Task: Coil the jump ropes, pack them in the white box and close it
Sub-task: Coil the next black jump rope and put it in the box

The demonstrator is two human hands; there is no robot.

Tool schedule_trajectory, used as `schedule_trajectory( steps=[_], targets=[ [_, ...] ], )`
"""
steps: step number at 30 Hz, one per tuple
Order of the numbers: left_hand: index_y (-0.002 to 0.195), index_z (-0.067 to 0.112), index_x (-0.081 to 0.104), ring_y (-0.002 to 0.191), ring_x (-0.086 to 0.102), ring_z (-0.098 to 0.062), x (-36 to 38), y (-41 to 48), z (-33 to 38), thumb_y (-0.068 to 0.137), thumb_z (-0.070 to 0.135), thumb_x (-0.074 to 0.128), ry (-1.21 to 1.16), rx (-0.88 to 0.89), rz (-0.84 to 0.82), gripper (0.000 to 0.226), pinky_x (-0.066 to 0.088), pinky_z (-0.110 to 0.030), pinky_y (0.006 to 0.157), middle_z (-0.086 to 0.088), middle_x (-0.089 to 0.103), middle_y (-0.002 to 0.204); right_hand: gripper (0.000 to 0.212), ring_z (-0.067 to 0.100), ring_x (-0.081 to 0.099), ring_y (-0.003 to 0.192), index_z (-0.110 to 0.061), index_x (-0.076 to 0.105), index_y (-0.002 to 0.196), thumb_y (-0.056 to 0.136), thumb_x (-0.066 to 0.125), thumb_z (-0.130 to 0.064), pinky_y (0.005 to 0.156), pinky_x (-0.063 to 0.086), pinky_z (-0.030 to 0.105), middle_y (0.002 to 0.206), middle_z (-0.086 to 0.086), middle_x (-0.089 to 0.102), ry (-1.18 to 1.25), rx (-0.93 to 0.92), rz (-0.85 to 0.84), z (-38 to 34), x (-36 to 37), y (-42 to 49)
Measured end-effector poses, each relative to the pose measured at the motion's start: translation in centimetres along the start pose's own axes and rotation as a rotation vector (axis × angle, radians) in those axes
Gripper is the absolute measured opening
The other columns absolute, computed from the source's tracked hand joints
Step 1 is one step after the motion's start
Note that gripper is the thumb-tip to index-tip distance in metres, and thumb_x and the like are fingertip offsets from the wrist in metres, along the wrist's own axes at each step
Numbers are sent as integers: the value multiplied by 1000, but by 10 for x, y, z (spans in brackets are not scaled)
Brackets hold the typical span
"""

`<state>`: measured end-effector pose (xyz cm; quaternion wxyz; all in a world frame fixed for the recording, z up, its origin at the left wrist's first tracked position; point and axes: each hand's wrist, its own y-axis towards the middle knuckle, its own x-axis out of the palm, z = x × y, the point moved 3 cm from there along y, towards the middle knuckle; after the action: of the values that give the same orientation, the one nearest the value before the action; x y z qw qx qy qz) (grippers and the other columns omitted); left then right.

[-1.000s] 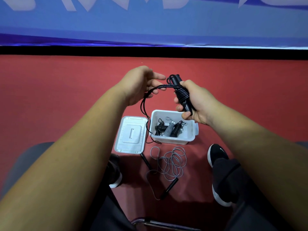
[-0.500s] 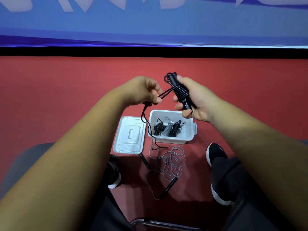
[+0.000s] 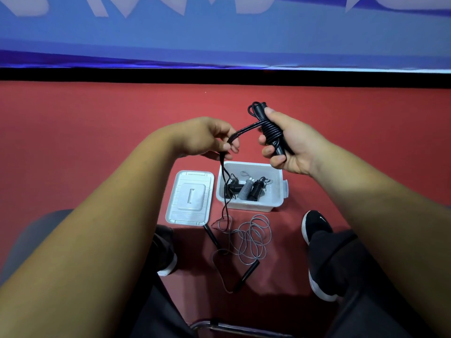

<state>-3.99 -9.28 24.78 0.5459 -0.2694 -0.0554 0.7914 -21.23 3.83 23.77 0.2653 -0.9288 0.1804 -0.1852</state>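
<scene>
My right hand [image 3: 290, 145] grips the handles of a black jump rope [image 3: 269, 129], with several turns of cord wound round them. My left hand [image 3: 207, 137] pinches the loose cord of that rope, whose tail hangs down past the open white box [image 3: 278, 203] to the floor. Inside the box lie coiled ropes [image 3: 246, 189], two black and one grey. The white lid [image 3: 189, 197] lies flat to the box's left. A grey jump rope [image 3: 253, 236] with black handles lies loose on the red floor in front of the box.
I sit on a chair whose metal frame [image 3: 219, 325] shows at the bottom. My black shoes [image 3: 314, 228] rest on the red floor either side of the grey rope. A blue banner [image 3: 219, 32] stands along the far edge of the floor.
My left hand closed on the loose cord and moved down and left, drawing it taut from the handles. The wide loop is gone and the hanging tail has shortened.
</scene>
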Motion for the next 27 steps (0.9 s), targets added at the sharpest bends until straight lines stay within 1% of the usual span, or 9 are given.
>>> schedule_trajectory(
  steps=[2,6,8,11,15,19,22,24,27],
  targets=[
    [113,4,67,92,73,-15,0,0,-2,99,-11,56,41,4,-20,24,61,-29,86,-12,73,104,41,11,47,52,-19,60,105,98,65,-59,37,26,16,75,-1,61,-7,5,8,0,0,0],
    [106,5,70,86,73,-21,0,6,-8,94,-8,69,110,-34,62,17,64,-39,85,-13,69,91,42,11,48,52,-19,60,101,98,65,-61,37,27,17,74,-1,61,3,12,19,2,1,-1],
    [106,5,70,84,73,-22,1,8,-10,95,-6,67,124,-46,100,16,65,-41,82,-13,69,89,43,12,48,52,-19,60,101,98,65,-61,37,28,17,75,0,61,27,15,30,3,2,0],
    [113,7,69,77,69,-17,6,12,-7,101,-6,56,175,-14,134,21,60,-37,80,-11,70,91,44,13,52,53,-16,61,99,101,61,-60,40,37,20,74,2,63,77,36,75,5,0,3],
    [116,13,71,76,68,-15,6,13,-3,103,-2,56,184,21,191,25,60,-39,85,-7,70,92,52,19,66,54,-9,65,99,103,56,-60,49,58,32,73,6,69,131,75,169,9,-6,7],
    [113,11,73,79,73,-18,7,11,-2,97,1,70,107,8,199,20,62,-45,86,-4,66,81,54,27,75,62,-7,66,108,102,58,-60,55,64,49,76,10,70,168,87,193,12,-7,8],
    [122,11,66,78,68,-20,15,10,5,99,12,69,153,13,194,23,60,-48,88,-7,65,87,55,35,79,74,-6,63,111,102,56,-61,55,63,55,84,12,69,174,90,179,13,-3,7],
    [124,18,62,79,64,-19,20,9,12,97,19,69,226,22,207,28,60,-48,89,-13,69,100,56,40,79,80,-7,61,119,103,55,-61,57,63,57,89,14,69,183,92,174,13,-2,7],
    [131,24,58,84,61,-15,23,6,21,95,22,66,269,23,218,37,56,-41,90,-6,71,111,61,46,78,82,-10,56,136,103,55,-60,55,63,56,98,17,69,188,99,184,14,-3,9]
  ],
)
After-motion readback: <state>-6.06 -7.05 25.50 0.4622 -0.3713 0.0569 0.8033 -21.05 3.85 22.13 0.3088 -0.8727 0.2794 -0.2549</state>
